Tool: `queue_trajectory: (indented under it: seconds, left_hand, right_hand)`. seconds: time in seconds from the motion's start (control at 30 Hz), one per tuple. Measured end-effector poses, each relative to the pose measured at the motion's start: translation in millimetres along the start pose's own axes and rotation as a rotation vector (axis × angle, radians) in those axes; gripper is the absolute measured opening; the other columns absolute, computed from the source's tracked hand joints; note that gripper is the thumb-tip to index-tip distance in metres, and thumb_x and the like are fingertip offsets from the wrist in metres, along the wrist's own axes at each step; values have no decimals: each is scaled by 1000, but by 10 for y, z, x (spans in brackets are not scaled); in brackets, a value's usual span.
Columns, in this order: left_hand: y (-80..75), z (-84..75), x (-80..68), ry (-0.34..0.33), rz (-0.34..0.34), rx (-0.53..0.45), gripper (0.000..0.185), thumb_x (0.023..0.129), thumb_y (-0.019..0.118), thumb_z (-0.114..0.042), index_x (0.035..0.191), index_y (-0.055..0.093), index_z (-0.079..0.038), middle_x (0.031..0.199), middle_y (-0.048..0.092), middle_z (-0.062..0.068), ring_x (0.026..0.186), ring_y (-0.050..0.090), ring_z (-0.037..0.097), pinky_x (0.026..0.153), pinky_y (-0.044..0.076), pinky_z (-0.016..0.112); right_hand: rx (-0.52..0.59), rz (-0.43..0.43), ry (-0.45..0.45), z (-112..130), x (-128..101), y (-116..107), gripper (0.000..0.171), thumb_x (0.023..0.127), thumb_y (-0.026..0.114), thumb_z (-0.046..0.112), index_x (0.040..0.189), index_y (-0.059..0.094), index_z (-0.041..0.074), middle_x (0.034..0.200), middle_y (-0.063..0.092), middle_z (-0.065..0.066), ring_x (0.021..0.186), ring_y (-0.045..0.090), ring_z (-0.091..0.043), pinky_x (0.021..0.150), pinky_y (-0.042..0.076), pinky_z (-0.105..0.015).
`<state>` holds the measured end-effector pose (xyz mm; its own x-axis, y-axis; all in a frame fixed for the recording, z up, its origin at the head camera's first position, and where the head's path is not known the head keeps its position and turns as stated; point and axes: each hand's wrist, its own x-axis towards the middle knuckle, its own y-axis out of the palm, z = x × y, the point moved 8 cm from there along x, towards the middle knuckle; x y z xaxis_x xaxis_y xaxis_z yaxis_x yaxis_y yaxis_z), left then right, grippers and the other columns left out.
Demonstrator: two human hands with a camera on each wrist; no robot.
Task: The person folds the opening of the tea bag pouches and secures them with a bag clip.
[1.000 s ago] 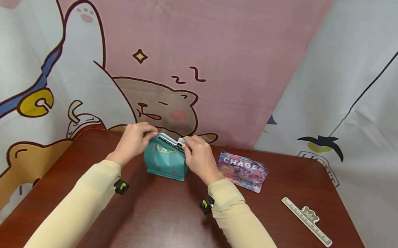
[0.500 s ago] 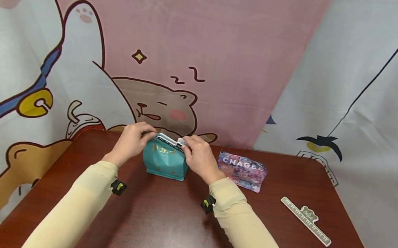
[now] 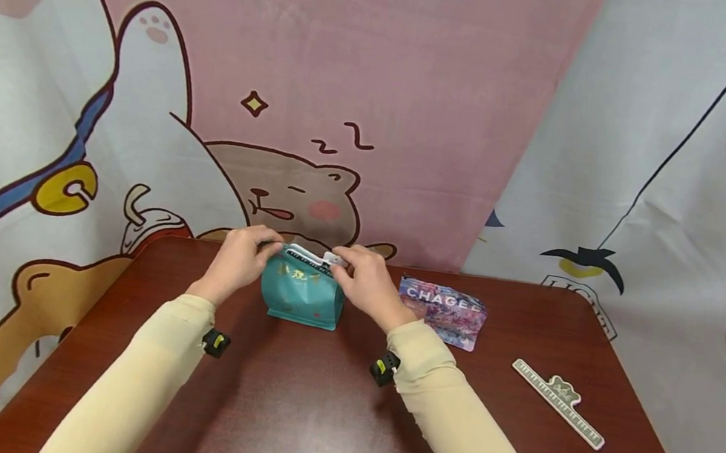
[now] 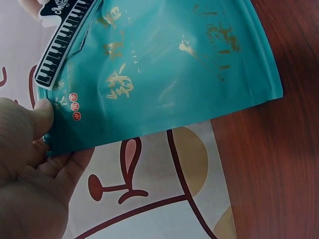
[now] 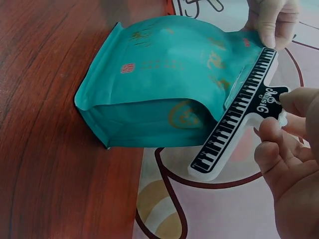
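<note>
A teal pouch (image 3: 303,294) with gold lettering stands upright on the table. Across its top edge lies a black-and-white clip (image 5: 239,114) with a piano-key pattern and the word Music on its handle. My left hand (image 3: 241,261) pinches the pouch's top left corner between thumb and fingers, clearly seen in the left wrist view. My right hand (image 5: 294,144) holds the clip's handle between thumb and fingers, at the right part of the pouch's top. Whether the clip's jaws press on the pouch all along cannot be told.
A purple-blue patterned pouch (image 3: 440,314) marked CHAGEE lies right of the teal one. Farther right and nearer rests a second clip (image 3: 559,404), beige with a piano-key pattern. Behind the brown table (image 3: 313,430) hangs a cartoon-printed curtain (image 3: 429,114).
The right hand and wrist have shifted very slightly to the right, and more of the clip's handle shows. The left hand and the teal pouch have barely moved.
</note>
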<state>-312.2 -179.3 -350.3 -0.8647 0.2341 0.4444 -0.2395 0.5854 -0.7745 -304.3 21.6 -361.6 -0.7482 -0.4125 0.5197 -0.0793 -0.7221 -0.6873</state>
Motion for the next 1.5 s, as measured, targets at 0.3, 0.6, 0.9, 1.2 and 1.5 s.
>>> queue_trajectory:
  seconds: [0.3,0.6,0.9,1.2,1.5]
  left_hand:
    - [9,9,5,-10,6,13,10,99,70,-8,101,79,-5,95,73,10,75,65,23,67,51,40]
    - [-2,-17,10,13,-7,20,10,98,70,-7,101,79,-4,97,75,11,79,69,26,70,55,44]
    - [-12,-25,4,9,-10,12,10,97,72,-8,100,80,-4,95,75,10,78,69,25,69,55,43]
    - [-2,23,4,-12,31,-10,12,99,68,-6,104,79,-5,101,74,11,83,69,26,72,55,45]
    - [-14,49,-11,-52,30,13,14,101,67,-9,107,78,-4,100,73,13,77,64,26,69,51,42]
  right_hand:
    - [-16,30,30,-4,35,15,24,99,70,13,118,76,2,109,74,-15,95,69,-30,87,54,-46]
    - [-27,-17,-4,23,23,-13,22,98,71,13,115,77,1,106,75,-13,98,71,-30,91,55,-46]
    - [-13,-58,-18,55,26,4,19,97,71,11,113,78,2,103,75,-10,91,71,-26,83,56,-43]
    - [-13,-6,14,49,39,23,19,99,69,11,115,76,3,104,73,-12,86,66,-25,78,54,-43]
    - [-10,93,117,27,83,55,29,101,67,16,126,73,3,116,72,-15,93,68,-26,80,57,-40]
